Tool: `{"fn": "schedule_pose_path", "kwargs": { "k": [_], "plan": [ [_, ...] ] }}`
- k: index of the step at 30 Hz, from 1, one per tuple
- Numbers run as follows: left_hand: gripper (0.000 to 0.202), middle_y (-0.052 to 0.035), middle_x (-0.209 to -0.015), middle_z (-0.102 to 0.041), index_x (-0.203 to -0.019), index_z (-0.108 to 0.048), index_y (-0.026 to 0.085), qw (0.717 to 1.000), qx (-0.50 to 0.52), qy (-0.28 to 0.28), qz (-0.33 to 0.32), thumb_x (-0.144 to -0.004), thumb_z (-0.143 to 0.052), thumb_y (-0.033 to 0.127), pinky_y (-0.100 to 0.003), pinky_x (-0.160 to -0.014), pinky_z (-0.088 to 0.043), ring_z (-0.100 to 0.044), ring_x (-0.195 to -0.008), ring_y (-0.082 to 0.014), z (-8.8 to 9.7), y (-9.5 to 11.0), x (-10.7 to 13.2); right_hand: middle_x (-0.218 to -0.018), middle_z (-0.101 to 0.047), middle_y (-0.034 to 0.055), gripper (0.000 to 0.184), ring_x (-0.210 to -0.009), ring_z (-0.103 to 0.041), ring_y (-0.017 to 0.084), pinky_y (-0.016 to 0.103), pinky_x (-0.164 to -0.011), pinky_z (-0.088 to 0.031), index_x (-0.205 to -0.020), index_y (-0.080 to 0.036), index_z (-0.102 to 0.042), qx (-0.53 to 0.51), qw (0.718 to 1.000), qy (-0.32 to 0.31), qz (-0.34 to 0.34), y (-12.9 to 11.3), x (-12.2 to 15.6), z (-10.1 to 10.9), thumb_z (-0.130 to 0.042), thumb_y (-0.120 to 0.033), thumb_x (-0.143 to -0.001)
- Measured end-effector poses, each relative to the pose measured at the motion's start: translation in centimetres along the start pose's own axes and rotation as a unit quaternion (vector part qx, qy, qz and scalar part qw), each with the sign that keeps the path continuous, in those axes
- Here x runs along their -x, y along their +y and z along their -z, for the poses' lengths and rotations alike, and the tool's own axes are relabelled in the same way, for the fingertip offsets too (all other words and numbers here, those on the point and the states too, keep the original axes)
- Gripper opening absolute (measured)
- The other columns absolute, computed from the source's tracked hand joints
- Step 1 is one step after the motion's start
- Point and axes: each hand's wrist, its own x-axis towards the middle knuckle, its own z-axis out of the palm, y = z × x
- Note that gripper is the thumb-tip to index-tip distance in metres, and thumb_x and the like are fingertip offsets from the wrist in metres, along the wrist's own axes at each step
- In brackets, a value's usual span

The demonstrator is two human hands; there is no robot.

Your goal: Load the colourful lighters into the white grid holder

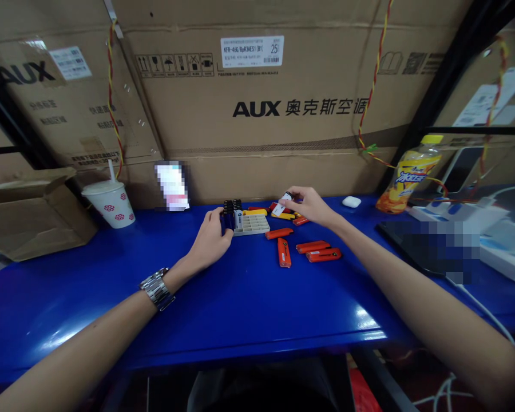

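My left hand curls round the left end of a pale slotted tray, its fingers against the dark lighters that stand upright there. One white lighter stands beside them, and the slots to its right are bare. Just right of the tray, my right hand pinches a white lighter, held tilted above a loose pile of red and yellow lighters. Nearer me, several orange lighters lie flat, one of them pointing toward me. The bottom of the pile is partly hidden.
Large cardboard boxes form a wall behind the blue table. A paper cup with a straw and a brown carton stand left. Rightward are a white earbud case, a drink bottle and a black flat device.
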Motion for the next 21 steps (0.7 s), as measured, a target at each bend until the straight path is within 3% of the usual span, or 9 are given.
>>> {"fn": "schedule_pose_path", "kwargs": {
  "k": [3,10,13,17,21],
  "plan": [
    [0.054,-0.019,-0.129,-0.049,-0.13,-0.042,0.01,1.0,-0.006,-0.002,0.001,-0.077,-0.051,0.016,-0.045,-0.103,-0.041,-0.054,-0.117,-0.0286,0.0,0.1,0.0,-0.079,-0.064,0.0037,0.019,-0.075,-0.062,0.017,0.031,-0.066,-0.05,-0.08,-0.017,-0.059,-0.131,0.991,0.023,-0.031,-0.2,0.1,-0.7,-0.065,-0.035,-0.076],
    [0.054,-0.019,-0.129,-0.049,-0.131,-0.041,0.009,0.999,-0.031,-0.009,0.007,-0.079,-0.05,0.017,-0.044,-0.101,-0.044,-0.054,-0.118,-0.0277,0.2,0.4,0.0,-0.089,-0.064,0.002,0.026,-0.081,-0.066,0.017,0.036,-0.07,-0.057,-0.079,-0.022,-0.044,-0.372,0.916,0.095,-0.118,-1.0,-0.1,-1.9,-0.068,-0.031,-0.073],
    [0.053,-0.0187,-0.128,-0.05,-0.131,-0.041,0.008,0.999,-0.037,-0.009,0.008,-0.079,-0.05,0.017,-0.044,-0.103,-0.042,-0.053,-0.118,-0.0276,0.2,0.4,0.0,-0.074,-0.062,-0.0021,0.031,-0.065,-0.063,0.012,0.029,-0.061,-0.054,-0.079,-0.023,-0.038,-0.389,0.904,0.111,-0.136,-1.3,-0.2,-2.0,-0.068,-0.031,-0.074],
    [0.054,-0.019,-0.128,-0.05,-0.131,-0.041,0.008,0.999,-0.036,-0.01,0.001,-0.079,-0.05,0.017,-0.044,-0.102,-0.043,-0.053,-0.119,-0.0279,0.2,0.3,0.0,-0.057,-0.046,-0.0082,0.028,-0.045,-0.044,0.006,0.019,-0.043,-0.04,-0.078,-0.023,-0.04,-0.341,0.923,0.118,-0.132,-1.3,-0.2,-2.0,-0.066,-0.034,-0.077],
    [0.054,-0.0204,-0.128,-0.05,-0.131,-0.04,0.006,0.999,-0.037,-0.01,-0.002,-0.079,-0.05,0.016,-0.045,-0.099,-0.045,-0.054,-0.117,-0.0282,0.1,0.2,-0.1,-0.046,-0.037,-0.0072,0.033,-0.037,-0.033,0.006,0.02,-0.036,-0.031,-0.069,-0.02,-0.047,-0.32,0.926,0.106,-0.169,-1.5,-0.1,-1.8,-0.052,-0.048,-0.086]
  ]
}}
